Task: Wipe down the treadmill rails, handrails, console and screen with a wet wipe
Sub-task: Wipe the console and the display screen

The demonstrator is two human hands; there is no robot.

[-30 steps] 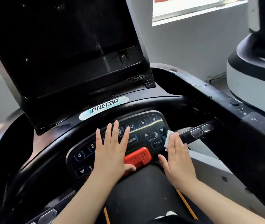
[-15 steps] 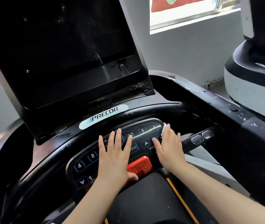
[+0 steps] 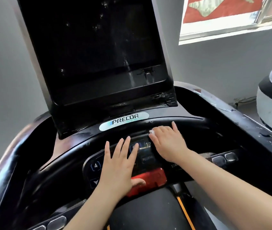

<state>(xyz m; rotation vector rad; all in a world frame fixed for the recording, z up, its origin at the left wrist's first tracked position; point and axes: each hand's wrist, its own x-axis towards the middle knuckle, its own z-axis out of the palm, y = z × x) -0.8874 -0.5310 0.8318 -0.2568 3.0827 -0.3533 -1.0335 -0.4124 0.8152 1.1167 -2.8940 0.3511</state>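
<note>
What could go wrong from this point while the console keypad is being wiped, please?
The left hand lies flat on the keypad, thumb against the red stop button, so a key might get pressed. The wet wipe is almost hidden under the right hand and could bunch up, missing keys.

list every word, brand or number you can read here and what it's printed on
"PRECOR": oval brand badge on the console below the dark screen.
"4": keypad button left of the left hand.
"12": keypad button beside the right hand.
"STA": cut-off label by the right wrist, probably START.
Wide keypad button: its lettering is too blurred to read.
Red stop tab: embossed marks too blurred to read.
</note>
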